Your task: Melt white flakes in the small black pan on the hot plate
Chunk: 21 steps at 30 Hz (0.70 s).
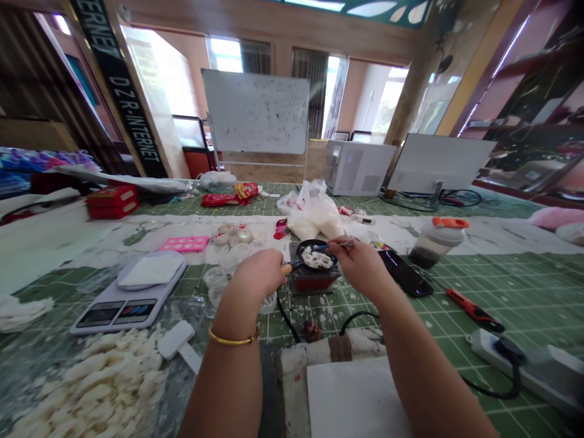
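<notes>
My left hand [263,272] is closed around the wooden handle [287,268] of a small black frying pan [301,247]. White, crumbly lumps [316,259] lie in the pan. The pan sits on a small heater [314,281] with a reddish front. In my right hand [358,261], pinched between the fingers, is a thin stick-like tool [322,247], bluish near the pan. Its tip is at the lumps and too small to make out clearly. Several clear cups [215,278] stand left of the pan, partly behind my left hand.
A kitchen scale [130,304], a white scraper [177,340] and a heap of whitish pieces [91,389] lie left. To the right are a phone [406,274], screwdriver [474,309], lidded shaker cup [435,242] and power strip [497,356]. A plastic bag [310,210] stands behind the pan.
</notes>
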Tool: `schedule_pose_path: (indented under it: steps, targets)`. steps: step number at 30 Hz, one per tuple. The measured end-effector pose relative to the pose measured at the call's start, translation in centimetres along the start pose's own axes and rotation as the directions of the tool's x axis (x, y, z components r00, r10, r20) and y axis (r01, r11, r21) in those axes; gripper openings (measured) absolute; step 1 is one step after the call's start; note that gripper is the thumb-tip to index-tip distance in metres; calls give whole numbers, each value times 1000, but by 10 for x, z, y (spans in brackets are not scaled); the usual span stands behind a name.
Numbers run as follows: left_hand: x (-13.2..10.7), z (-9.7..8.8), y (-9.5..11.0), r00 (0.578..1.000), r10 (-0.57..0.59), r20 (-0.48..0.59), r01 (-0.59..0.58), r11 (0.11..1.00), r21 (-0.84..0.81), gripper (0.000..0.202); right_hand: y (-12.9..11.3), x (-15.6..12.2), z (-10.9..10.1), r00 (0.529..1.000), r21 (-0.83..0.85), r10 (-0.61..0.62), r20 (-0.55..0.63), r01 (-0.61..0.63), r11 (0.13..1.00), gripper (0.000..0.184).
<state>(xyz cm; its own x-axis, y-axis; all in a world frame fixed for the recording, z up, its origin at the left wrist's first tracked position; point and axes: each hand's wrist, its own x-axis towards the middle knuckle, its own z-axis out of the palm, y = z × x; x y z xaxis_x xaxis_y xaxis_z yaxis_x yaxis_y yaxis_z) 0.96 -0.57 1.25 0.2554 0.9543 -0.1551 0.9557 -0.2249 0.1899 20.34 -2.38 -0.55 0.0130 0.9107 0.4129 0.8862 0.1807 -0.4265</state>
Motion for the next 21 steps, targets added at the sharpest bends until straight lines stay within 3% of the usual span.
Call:
schedule_pose_path:
  steps: [5, 10, 15, 21]
  targets:
    - [0, 0, 0, 1000, -5, 12, 6, 1000, -3, 21, -2, 1, 8, 996, 52, -45, 79, 41, 998, 28]
    - [0, -2, 0, 1000, 8, 21, -8, 1000, 2, 21, -5, -4, -5, 1000, 19, -13, 24, 13, 1000, 29]
    - [1, 0, -1, 1000, 14, 5, -14, 1000, -3, 21, -11, -8, -12, 989, -4, -63, 132, 64, 998, 26]
    - [2, 2, -3, 1000, 27, -13, -27, 1000, 8, 20, -14, -11, -17, 995, 10, -59, 80, 58, 998, 27]
